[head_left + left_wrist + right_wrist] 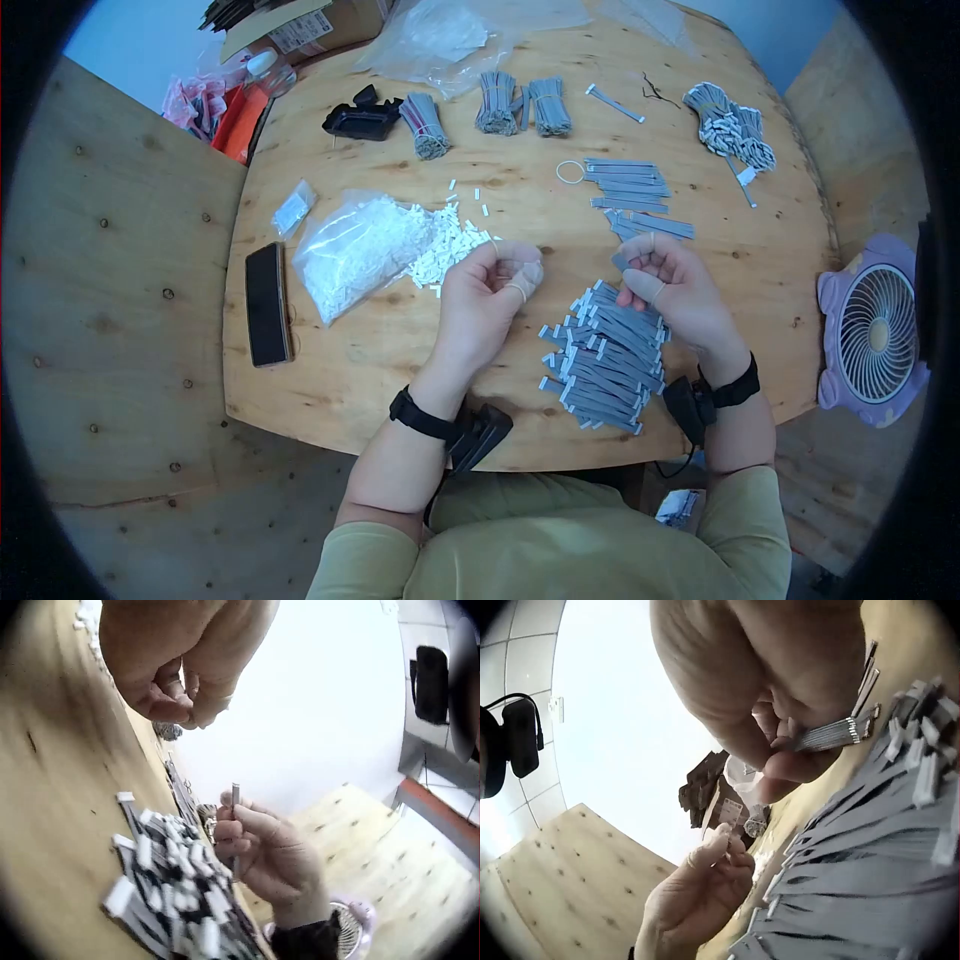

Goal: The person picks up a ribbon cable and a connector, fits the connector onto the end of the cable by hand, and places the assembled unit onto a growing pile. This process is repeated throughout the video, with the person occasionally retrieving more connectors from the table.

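Observation:
My right hand (680, 285) pinches a short grey flat ribbon cable (236, 796) between thumb and fingers, its end standing up past the fingertips in the left wrist view. Below that hand lies a heap of grey ribbon cables (605, 355) with white connectors on their ends. My left hand (485, 295) is held above the table beside a pile of small white connectors (450, 248), thumb and fingertips drawn together. I cannot tell whether something small sits between them. Pale finger cots (524, 280) cover some fingertips on both hands.
A bag of white connectors (360, 250) and a phone (267, 305) lie on the left. Loose grey cables (625, 180) lie beyond the right hand. Bundled cables (497, 103) and a black holder (362, 120) stand farther back. A purple fan (875, 330) is at the right edge.

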Demonstrator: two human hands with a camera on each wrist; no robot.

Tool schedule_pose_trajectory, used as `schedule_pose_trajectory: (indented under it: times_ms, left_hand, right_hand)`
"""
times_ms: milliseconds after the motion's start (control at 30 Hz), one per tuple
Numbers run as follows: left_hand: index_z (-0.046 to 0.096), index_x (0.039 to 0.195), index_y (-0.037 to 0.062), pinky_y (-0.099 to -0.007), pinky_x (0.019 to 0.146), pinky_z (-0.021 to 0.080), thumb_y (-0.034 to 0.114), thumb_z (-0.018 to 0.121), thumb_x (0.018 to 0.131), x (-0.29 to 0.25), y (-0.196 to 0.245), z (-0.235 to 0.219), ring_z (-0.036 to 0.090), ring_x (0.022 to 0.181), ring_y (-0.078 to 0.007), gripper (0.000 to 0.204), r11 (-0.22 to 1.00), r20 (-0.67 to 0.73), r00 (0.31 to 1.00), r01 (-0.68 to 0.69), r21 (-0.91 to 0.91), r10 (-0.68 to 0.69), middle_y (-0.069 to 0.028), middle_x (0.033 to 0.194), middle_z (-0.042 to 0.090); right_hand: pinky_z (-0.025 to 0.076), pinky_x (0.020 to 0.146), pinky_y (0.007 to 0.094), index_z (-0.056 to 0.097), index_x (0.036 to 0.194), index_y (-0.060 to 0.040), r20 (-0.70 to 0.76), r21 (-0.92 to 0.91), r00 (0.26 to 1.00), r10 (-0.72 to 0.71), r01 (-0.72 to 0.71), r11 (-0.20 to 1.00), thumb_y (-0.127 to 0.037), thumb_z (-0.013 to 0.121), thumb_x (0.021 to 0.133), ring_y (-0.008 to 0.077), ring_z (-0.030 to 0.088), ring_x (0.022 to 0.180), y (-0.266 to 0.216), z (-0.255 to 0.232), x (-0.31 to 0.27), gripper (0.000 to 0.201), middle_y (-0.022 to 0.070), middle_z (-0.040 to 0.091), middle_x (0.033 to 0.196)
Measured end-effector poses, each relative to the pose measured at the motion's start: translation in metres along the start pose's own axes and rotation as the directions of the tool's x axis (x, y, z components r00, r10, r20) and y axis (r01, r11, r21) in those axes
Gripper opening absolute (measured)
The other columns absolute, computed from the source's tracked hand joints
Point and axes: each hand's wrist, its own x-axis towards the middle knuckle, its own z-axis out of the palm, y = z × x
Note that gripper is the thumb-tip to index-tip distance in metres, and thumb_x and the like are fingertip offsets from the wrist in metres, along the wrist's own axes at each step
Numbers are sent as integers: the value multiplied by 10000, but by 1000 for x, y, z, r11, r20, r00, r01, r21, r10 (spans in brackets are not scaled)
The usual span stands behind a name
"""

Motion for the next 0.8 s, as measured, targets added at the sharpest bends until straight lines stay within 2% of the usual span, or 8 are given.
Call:
schedule_pose_trajectory:
  times_ms: [100, 200, 300, 400, 500, 600, 800]
  left_hand:
    - [573, 948, 31, -198, 646, 442, 62, 592, 777, -2, 2, 2, 537, 721, -69, 175, 956, 126, 976, 201, -215, -177, -18, 817, 584]
    - [563, 980, 7, -190, 674, 435, 48, 562, 796, -4, 3, 6, 532, 735, -71, 189, 884, 189, 959, 271, -382, -212, -39, 826, 592]
    - [565, 961, 16, -209, 647, 455, 45, 573, 787, -6, 7, 8, 541, 731, -81, 177, 829, 265, 929, 353, -434, -257, -41, 825, 581]
    - [559, 956, 4, -213, 666, 457, 48, 570, 791, -7, -1, 9, 544, 739, -87, 171, 924, 281, 957, 170, -342, -72, -43, 837, 581]
    - [559, 950, -11, -217, 675, 457, 63, 571, 795, -11, 3, 9, 545, 738, -88, 172, 987, 336, 941, 88, -137, -37, -45, 844, 585]
    - [567, 943, -22, -216, 671, 457, 89, 575, 799, -15, 9, 12, 545, 735, -85, 182, 982, 354, 925, 174, -77, -136, -44, 836, 592]
    - [567, 936, -26, -188, 630, 447, 110, 564, 814, -13, 12, 14, 543, 712, -51, 183, 978, 357, 923, 188, -91, -144, -33, 806, 599]
  right_hand:
    - [392, 505, 172, 506, 879, -25, 62, 29, 996, 71, -73, 997, -26, 503, 784, 62, 525, 606, 1, 0, -1, 95, 24, 544, 692]
    - [384, 499, 171, 513, 869, -37, 82, 63, 990, 114, -120, 991, -52, 518, 783, 52, 505, 571, 0, 4, -4, 88, 13, 549, 655]
    - [374, 494, 170, 514, 862, -43, 111, 83, 987, 120, -129, 988, -71, 527, 783, 46, 483, 547, -1, 7, -7, 84, 3, 541, 632]
    - [366, 492, 169, 513, 854, -44, 130, 106, 980, 149, -163, 981, -74, 529, 786, 41, 466, 534, -3, 12, -10, 76, -10, 521, 619]
    - [360, 494, 167, 511, 841, -44, 145, 147, 980, 134, -155, 977, -67, 526, 790, 36, 457, 533, -2, 16, -13, 58, -22, 497, 607]
    - [362, 494, 165, 508, 829, -43, 161, 147, 976, 146, -170, 974, -57, 524, 792, 33, 456, 540, -4, 18, -15, 44, -25, 490, 620]
    - [382, 494, 169, 504, 823, -39, 196, 129, 972, 131, -158, 979, -53, 531, 792, 35, 466, 556, -2, 20, -17, 44, -17, 499, 678]
